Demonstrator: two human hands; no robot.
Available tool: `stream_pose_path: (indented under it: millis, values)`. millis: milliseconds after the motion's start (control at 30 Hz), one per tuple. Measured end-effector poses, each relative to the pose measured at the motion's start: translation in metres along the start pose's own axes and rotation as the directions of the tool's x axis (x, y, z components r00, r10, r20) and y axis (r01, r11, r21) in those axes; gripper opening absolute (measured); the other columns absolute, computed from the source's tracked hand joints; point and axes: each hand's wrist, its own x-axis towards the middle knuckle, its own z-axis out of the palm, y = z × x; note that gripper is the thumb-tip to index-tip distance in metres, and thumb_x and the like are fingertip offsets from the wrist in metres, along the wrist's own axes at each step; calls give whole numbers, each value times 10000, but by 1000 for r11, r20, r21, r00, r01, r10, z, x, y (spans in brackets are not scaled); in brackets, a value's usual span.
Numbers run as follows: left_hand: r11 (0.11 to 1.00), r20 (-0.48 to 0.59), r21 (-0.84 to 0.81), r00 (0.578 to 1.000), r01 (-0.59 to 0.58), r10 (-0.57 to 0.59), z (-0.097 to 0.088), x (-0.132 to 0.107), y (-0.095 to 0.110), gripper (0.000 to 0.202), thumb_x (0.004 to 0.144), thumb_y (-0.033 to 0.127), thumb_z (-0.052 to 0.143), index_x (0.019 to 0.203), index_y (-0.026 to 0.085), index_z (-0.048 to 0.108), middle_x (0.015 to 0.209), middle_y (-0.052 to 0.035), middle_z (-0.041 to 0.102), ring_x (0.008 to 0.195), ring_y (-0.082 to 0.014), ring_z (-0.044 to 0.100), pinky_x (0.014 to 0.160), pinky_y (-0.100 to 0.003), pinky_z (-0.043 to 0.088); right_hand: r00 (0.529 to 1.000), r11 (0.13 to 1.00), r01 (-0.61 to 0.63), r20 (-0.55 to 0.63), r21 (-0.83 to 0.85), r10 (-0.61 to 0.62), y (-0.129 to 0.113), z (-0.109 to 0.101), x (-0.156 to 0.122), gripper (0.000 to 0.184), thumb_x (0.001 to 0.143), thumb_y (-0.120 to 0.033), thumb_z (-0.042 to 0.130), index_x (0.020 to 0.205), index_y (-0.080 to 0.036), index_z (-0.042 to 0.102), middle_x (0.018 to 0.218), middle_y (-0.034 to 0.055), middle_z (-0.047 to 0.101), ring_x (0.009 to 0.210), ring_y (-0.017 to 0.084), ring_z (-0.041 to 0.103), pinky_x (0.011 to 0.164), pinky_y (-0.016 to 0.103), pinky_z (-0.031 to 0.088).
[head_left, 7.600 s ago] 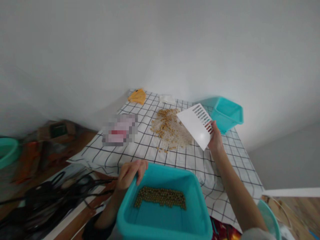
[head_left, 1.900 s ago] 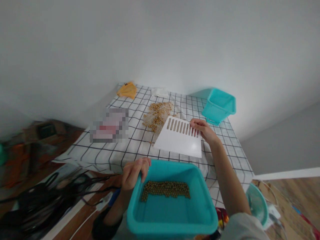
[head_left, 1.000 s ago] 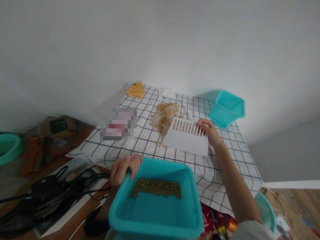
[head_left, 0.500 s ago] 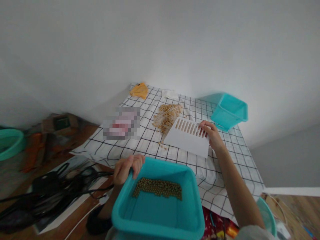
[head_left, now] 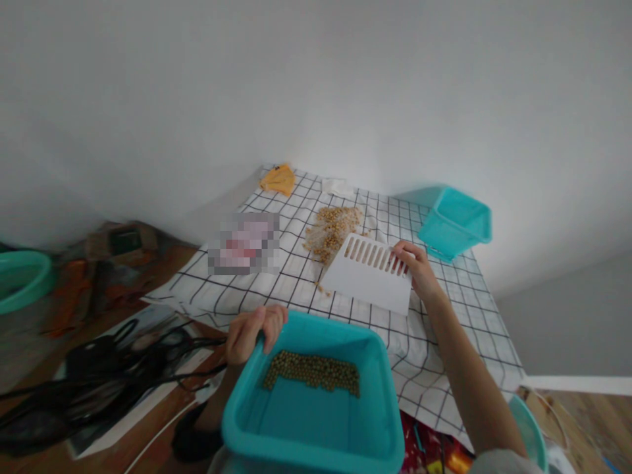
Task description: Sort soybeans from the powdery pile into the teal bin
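My left hand (head_left: 257, 334) is closed over the left far corner of a turquoise plastic basin (head_left: 313, 453), held at the table's near edge. A layer of small round beans (head_left: 313, 372) lies along the far side of the basin's floor, looking brownish green. My right hand (head_left: 415, 264) grips the slotted edge of a white flat panel (head_left: 368, 283) at its right end, fingers through or behind the slots. The panel leans over the checked cloth, beside a spread pile of yellow beans (head_left: 328, 240), some lying on what looks like clear plastic. A few loose beans lie by its left corner.
On the checked cloth (head_left: 276, 289) are a second turquoise basket (head_left: 454, 224) at the right, a yellow cloth (head_left: 279, 180), a white tissue (head_left: 338, 187) and a blurred-out item (head_left: 244, 243). Black cables (head_left: 123, 375) crowd the lower left, near a green basin (head_left: 22, 280).
The white panel has shifted very slightly left and toward me with my right hand. My left hand keeps its hold on the basin, and the beans look the same.
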Motion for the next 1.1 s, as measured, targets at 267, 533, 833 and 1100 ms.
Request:
stream_pose_path:
  millis: [267,533,833,1100]
  values:
    - [1000,-4,28,1000,8,-8,-1,0,0,614,1019,284,289,426,197,421,374,9,424,417,-145,391,666,-390,356,999,1000,-25,26,6,25,-2,2,-2,243,768,-400,695,664,-212,580,562,-43,495,473,100,400,451,234,279]
    - [1000,4,28,1000,-5,5,-2,0,-1,603,1017,271,286,433,192,411,372,12,421,420,-142,392,666,-386,358,1000,1000,8,-1,-17,-8,-1,1,-1,263,792,-428,668,666,-213,584,544,-45,479,462,100,379,456,239,281]
    - [999,24,46,1000,-1,0,-4,1,0,617,1018,266,284,421,201,423,366,9,438,416,-143,398,653,-388,358,1000,999,-14,5,-37,14,1,5,1,279,779,-469,674,692,-225,570,609,-33,504,507,116,428,481,246,329]
    - [998,16,63,1000,8,-9,-3,1,0,629,1024,295,283,419,209,432,367,8,435,414,-143,404,649,-385,381,999,999,-25,43,-24,26,-1,8,-1,268,788,-453,680,707,-220,573,600,-42,487,503,106,420,479,235,328]
